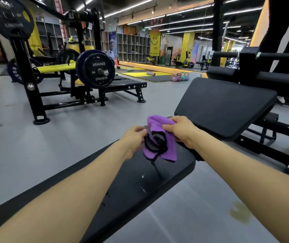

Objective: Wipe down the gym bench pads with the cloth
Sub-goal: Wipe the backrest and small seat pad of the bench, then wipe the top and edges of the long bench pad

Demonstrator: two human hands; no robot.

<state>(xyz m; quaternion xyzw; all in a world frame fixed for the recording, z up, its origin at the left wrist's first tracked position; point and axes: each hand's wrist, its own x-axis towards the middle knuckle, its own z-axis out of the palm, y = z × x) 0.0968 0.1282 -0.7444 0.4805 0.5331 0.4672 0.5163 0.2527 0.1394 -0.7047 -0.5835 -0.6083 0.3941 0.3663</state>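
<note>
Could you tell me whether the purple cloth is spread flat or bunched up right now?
Bunched up: the purple cloth is crumpled between the left hand and right hand.

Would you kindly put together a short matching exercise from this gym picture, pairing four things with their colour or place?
Things:
1. cloth
2. near bench pad
3. kettlebells
4. weight plate

Descriptions:
A. on the floor by the mats, far back
B. purple with dark trim, held in both hands
C. black, marked with white lettering
D. black, under the cloth, with droplets on it

Pairs: 1-B, 2-D, 3-A, 4-C
</note>
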